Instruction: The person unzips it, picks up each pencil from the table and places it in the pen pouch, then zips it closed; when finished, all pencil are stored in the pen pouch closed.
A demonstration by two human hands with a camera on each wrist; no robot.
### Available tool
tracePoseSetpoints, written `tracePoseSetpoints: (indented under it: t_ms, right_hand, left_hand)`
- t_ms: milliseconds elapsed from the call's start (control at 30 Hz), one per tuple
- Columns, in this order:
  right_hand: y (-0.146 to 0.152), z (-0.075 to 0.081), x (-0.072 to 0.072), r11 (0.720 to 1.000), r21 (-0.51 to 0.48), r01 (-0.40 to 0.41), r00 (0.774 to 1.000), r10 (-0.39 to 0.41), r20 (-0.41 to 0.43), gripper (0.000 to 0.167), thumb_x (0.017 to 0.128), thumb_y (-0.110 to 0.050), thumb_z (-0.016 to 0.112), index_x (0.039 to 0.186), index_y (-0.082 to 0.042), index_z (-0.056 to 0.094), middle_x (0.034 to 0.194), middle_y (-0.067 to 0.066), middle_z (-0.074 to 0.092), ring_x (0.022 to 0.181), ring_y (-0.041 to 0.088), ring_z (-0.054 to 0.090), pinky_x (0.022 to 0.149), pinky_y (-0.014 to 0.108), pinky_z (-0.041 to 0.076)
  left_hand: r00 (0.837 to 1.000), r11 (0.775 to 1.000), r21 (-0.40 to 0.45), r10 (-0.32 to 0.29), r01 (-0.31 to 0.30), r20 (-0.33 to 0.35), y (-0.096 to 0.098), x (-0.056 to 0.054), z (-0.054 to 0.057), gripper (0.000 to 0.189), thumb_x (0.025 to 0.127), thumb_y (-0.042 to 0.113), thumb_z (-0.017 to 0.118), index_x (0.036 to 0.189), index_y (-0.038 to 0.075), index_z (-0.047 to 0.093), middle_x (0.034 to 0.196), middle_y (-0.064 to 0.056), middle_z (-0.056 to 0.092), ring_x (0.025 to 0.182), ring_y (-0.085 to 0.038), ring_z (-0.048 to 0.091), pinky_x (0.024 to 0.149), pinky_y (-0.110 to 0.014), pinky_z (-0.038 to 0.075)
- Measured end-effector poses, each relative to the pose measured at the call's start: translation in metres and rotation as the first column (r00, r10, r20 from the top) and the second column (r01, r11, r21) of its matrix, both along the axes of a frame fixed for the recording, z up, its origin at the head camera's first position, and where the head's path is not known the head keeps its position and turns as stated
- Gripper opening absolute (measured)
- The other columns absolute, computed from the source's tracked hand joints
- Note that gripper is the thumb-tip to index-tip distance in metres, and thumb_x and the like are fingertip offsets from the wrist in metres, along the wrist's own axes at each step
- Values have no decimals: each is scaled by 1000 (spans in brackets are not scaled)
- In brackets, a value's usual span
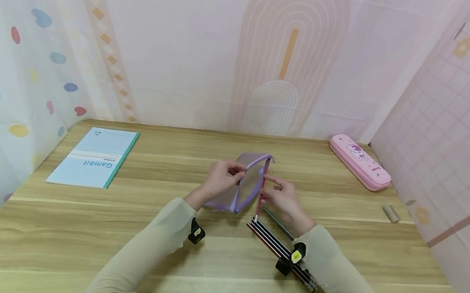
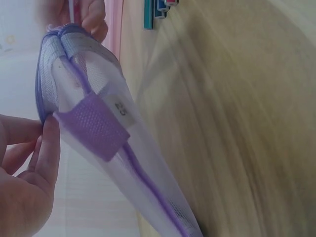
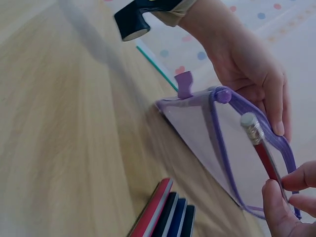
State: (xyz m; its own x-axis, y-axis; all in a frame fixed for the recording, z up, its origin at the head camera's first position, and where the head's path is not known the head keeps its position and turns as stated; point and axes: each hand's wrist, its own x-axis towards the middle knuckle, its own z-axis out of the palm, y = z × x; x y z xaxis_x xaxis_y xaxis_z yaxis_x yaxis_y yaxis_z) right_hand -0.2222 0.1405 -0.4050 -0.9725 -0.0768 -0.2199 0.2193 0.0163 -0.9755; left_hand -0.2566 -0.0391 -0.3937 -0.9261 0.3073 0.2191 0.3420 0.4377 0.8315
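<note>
Past beige sleeves [image 1: 140,252], a thin red pencil [image 3: 264,159] was pinched by right fingers [image 3: 303,176], a purple-edged mesh pouch [image 3: 190,129] by left fingers [image 2: 48,150]; if that sagged, snags could be caused.

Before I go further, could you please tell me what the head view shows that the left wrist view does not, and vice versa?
Only the head view: the blue-and-white notebook on the left of the table and the small tan block on the right.

Only the left wrist view: dark marks on the white label beside the purple tab.

Both: the purple-trimmed pouch, the left hand pinching its rim, the right hand holding a red pencil, and ends of loose pencils.
</note>
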Motion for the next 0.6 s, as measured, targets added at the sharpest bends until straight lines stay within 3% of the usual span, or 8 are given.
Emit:
tracePoseSetpoints:
  t_ms: [133,333,600]
  right_hand:
    - [-5,1,-5,999,-29,22,1000,-22,2,53,77,9,52,128,1,42,75,10,60,55,10,60,59,21,55]
    - [-10,-1,-9,998,6,63,998,-63,16,51,78,9,53,127,0,44,78,12,60,55,9,59,57,20,54]
    - [-18,-5,-13,995,7,95,995,-94,-23,52,77,10,54,127,2,42,73,8,59,51,8,57,52,18,52]
  left_hand:
    - [999,999,-10,-43,43,-32,2,2,-2,17,81,2,59,95,-5,65,86,-17,67,71,-22,63,56,-19,52]
    - [996,996,-18,-84,83,-29,5,3,-2,18,81,3,59,96,-6,65,87,-18,67,71,-22,63,58,-19,53]
    - [996,996,-21,-88,88,10,10,6,-1,17,81,3,59,96,-3,65,86,-17,67,69,-18,62,56,-18,52]
